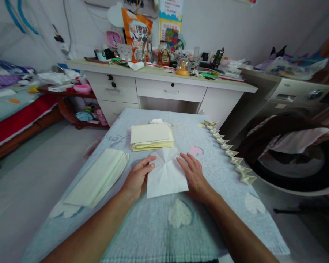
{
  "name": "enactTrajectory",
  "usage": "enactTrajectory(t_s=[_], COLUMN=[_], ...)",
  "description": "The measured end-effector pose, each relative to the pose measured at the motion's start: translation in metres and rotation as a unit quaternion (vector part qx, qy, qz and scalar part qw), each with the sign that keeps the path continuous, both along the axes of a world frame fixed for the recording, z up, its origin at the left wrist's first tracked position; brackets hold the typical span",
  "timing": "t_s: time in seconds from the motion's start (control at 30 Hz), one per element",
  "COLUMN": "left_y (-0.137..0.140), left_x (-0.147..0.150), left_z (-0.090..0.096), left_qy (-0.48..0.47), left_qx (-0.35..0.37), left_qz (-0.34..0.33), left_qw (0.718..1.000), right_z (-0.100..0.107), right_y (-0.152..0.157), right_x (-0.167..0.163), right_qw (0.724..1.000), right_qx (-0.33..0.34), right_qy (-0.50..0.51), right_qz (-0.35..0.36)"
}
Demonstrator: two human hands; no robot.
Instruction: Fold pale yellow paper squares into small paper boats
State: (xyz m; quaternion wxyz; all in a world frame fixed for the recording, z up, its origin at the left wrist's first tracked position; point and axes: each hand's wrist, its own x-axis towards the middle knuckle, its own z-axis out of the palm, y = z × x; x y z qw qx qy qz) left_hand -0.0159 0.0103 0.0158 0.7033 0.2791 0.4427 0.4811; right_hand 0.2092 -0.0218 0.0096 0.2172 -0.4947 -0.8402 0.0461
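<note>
A creased sheet of white paper [167, 180] lies in front of me, its fold lines meeting near the upper middle. My left hand [139, 176] pinches the sheet's left edge between thumb and fingers. On the opposite edge rests my right hand [195, 176], fingers stretched out and apart; its thumb is hidden. Just beyond the sheet is a stack of cream and yellow paper [151, 133]. To the left lies a pile of pale green folded paper [95, 179]. Folded paper pieces [232, 154] stand in a row along the right side, the farthest one patterned.
A blue cloth with heart shapes [142, 226] covers the table. Behind it stands a white desk [120, 84] crowded with jars, a pink clock and an orange snack bag [137, 34]. A washing machine [290, 95] with clothes in its open door is at right, a bed [19, 109] at left.
</note>
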Motion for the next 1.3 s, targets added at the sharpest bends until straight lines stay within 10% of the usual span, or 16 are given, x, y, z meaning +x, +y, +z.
enactTrajectory(t_s=[0.27,0.93,1.13,1.3], left_y=[0.0,0.007,0.0,-0.006], left_x=[-0.002,-0.019,-0.026,-0.023], left_z=[-0.004,-0.011,0.008,0.006], left_qy=[0.113,0.463,0.184,0.187], left_qx=[0.064,0.289,0.278,0.247], left_qz=[-0.031,-0.018,-0.165,-0.256], left_qw=[0.991,0.838,0.928,0.916], right_z=[0.003,0.002,0.004,0.004], right_y=[-0.001,-0.004,-0.007,-0.007], right_x=[0.003,-0.001,-0.001,-0.003], right_qw=[0.996,0.975,0.984,0.985], right_qx=[0.038,-0.062,-0.043,-0.071], right_qy=[0.062,0.128,0.145,0.158], right_qz=[0.053,0.169,0.094,0.021])
